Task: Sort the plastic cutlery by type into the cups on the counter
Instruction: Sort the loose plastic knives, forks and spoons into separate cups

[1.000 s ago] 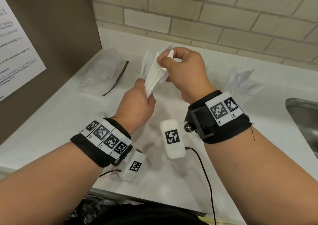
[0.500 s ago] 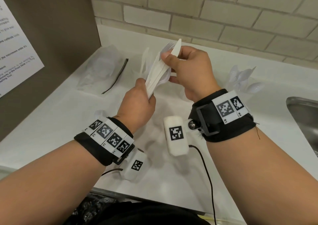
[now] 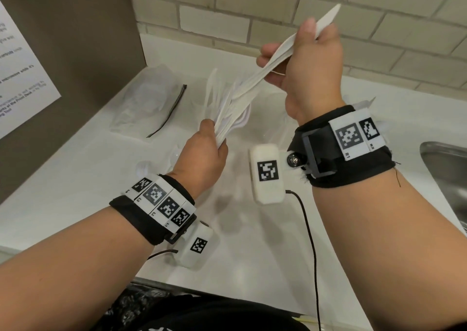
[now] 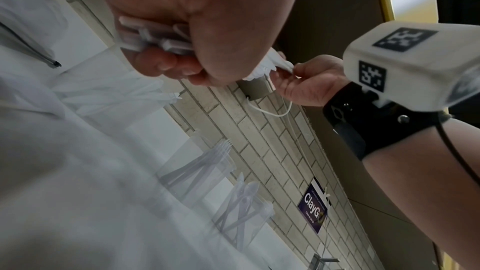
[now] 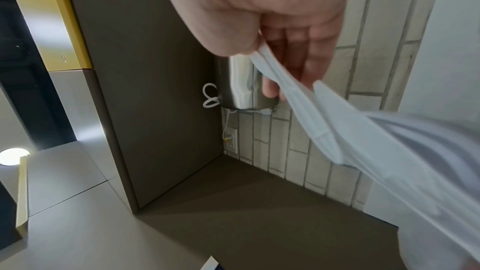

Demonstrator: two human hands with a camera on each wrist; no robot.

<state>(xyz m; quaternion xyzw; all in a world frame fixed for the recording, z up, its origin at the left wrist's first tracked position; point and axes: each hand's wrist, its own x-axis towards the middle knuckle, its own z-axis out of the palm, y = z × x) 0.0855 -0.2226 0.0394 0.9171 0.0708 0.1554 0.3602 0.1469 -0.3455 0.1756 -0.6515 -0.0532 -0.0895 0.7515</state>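
Head view shows the right hand [image 3: 310, 70] pinching a few white knives [image 3: 267, 62] by their blade ends, raised above the counter [image 3: 75, 179], while the left hand [image 3: 202, 153] is clenched round the handles of the remaining cutlery bundle [image 3: 227, 113]. The knives' lower ends are not yet free of that bundle, so the two sets overlap between the hands. My guess is that a hasty pull could drag a stray piece out with them, since the thin, slick handles nest closely, or a knife could slip from so light a pinch and drop onto the counter. The left wrist view shows clear cups against the brick wall [image 3: 353, 14], a fork cup [image 4: 202, 163] and beside it a knife cup [image 4: 244, 204]; in the head view the right forearm hides much of them, so the reach there looks partly blind. A crumpled clear bag [image 3: 149, 108] lies to the left and the sink [image 3: 444, 174] sits at the right edge, near where a dropped piece might skid
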